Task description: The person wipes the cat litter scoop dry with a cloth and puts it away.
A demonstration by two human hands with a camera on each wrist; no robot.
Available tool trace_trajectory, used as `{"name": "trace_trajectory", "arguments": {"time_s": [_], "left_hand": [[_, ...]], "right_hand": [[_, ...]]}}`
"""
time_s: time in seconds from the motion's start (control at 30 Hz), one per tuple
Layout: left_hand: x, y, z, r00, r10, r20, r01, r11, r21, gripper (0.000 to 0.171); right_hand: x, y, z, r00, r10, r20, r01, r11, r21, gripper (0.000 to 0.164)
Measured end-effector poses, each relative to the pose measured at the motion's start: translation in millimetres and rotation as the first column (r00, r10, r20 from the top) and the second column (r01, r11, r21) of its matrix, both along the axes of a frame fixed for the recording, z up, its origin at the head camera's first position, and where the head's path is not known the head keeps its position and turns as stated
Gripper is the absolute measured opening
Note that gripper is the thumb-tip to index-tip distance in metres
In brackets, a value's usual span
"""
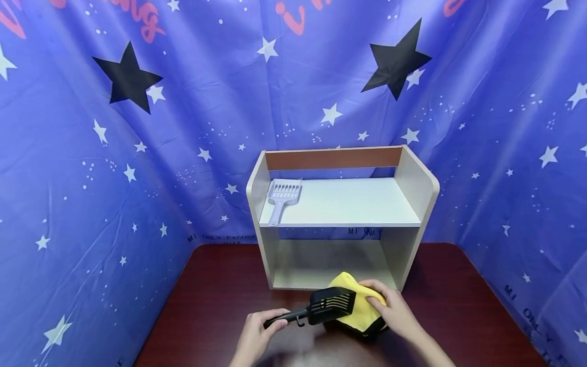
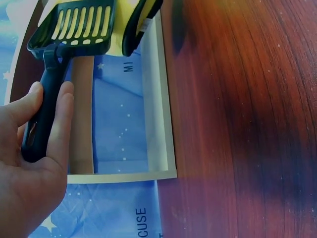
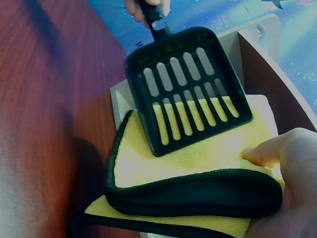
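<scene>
My left hand (image 1: 258,331) grips the handle of a black slotted litter scoop (image 1: 331,305), held over the table with its head toward the right. In my right hand (image 1: 395,309) is a folded yellow cloth (image 1: 362,311) with black edging, thumb on one face. The scoop's head overlaps the cloth in the head view. Seen from the right wrist, the scoop's far edge lies against the yellow face of the cloth (image 3: 188,158), and yellow shows through the slots. The left wrist view shows fingers and thumb along the black handle (image 2: 47,106).
A white two-level shelf (image 1: 341,204) stands at the back of the dark red wooden table (image 1: 211,300). On its upper board lies a pale lavender slotted scoop (image 1: 283,196). Blue star-printed curtains (image 1: 220,102) hang behind and on both sides.
</scene>
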State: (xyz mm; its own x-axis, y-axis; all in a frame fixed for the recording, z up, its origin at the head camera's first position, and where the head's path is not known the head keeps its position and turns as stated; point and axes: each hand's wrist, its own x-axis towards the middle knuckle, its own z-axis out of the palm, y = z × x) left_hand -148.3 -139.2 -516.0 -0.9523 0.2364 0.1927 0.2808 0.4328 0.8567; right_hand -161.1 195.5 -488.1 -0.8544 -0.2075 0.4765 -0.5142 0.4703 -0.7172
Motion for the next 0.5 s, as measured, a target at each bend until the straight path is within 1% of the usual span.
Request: {"name": "trace_trajectory", "arguments": {"time_s": [0.07,0.17,0.3,0.37,0.5], "left_hand": [[-0.2,-0.3,0.3,1.0,-0.018,-0.01,0.018,1.0,0.007,0.025],[-1.4,-0.2,-0.2,0.999,-0.04,-0.034,0.04,0.999,0.006,0.026],[-2.9,1.3,-0.1,0.993,-0.075,-0.086,0.075,0.997,-0.004,0.026],[-3.2,2.4,-0.6,0.988,-0.099,-0.118,0.1,0.995,0.0,0.025],[-3.3,5.7,-1.0,0.976,-0.136,-0.169,0.14,0.99,0.01,0.02]], "right_hand": [[-5.4,4.5,-3.2,1.0,0.014,0.022,-0.014,1.0,0.012,0.03],[-11.7,7.9,-1.9,0.998,0.043,0.046,-0.044,0.999,0.02,0.028],[-18.7,8.9,6.9,0.992,0.1,0.073,-0.1,0.995,0.005,0.025],[-21.5,8.5,13.1,0.987,0.134,0.084,-0.135,0.991,0.009,0.025],[-26.7,4.8,24.9,0.97,0.226,0.092,-0.231,0.972,0.045,0.027]]}}
